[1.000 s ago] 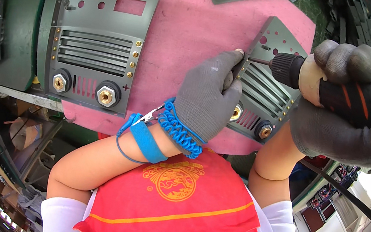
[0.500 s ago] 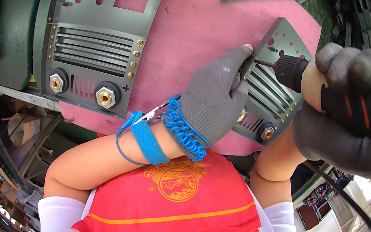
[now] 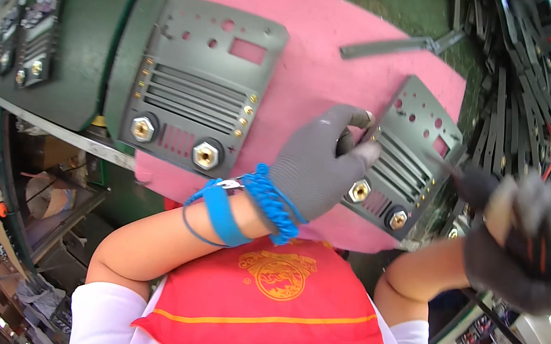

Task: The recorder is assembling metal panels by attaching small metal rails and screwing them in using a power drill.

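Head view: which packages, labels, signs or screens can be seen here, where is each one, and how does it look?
No packages, signs or screens are visible.
Emblem: on the red apron at the person's chest, bottom centre; round, yellow-gold print on red.
Panel markings: on the left grey front panel, between its two brass terminals; small red stripes.

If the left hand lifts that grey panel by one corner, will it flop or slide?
The panel looks like a rigid slotted plate, so it probably stays stiff. The brass sockets likely weight one edge. The pink mat may limit sliding.
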### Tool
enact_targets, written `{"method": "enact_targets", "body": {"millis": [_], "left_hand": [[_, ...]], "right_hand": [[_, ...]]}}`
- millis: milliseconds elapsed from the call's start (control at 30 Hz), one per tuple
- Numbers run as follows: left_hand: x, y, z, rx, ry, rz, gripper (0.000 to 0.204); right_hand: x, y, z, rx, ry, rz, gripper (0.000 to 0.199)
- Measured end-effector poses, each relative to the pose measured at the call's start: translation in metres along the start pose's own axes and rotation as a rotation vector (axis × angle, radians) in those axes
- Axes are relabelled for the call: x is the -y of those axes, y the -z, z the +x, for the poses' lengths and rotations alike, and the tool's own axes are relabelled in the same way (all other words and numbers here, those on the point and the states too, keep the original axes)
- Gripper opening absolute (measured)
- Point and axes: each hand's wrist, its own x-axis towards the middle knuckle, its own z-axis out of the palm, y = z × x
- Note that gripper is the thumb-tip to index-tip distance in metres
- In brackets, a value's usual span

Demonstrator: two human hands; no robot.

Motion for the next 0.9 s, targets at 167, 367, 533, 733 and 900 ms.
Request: {"method": "enact_targets", "body": {"millis": [167, 367, 533, 733, 900], "left_hand": [[-0.066, 0.08, 0.035, -0.107, -0.509, 0.326, 0.033], [-0.119, 0.121, 0.126, -0.281, -0.518, 0.181, 0.032], [-0.098, 0.126, 0.171, -0.12, -0.712, 0.305, 0.032], [-0.113, 0.141, 0.035, -0.218, -0.692, 0.06, 0.035], [-0.025, 0.165, -0.129, -0.487, -0.458, -0.276, 0.035]], "right_hand": [[0.085, 0.101, -0.003, -0.097, 0.025, -0.124, 0.045], [0.129, 0.204, -0.017, -0.605, -0.03, -0.383, 0.041], [0.141, 0.245, -0.033, -0.825, -0.096, -0.512, 0.041], [0.11, 0.161, 0.006, -0.673, 0.178, -0.659, 0.044], [0.081, 0.099, 0.034, -0.568, 0.496, -1.002, 0.055]]}}
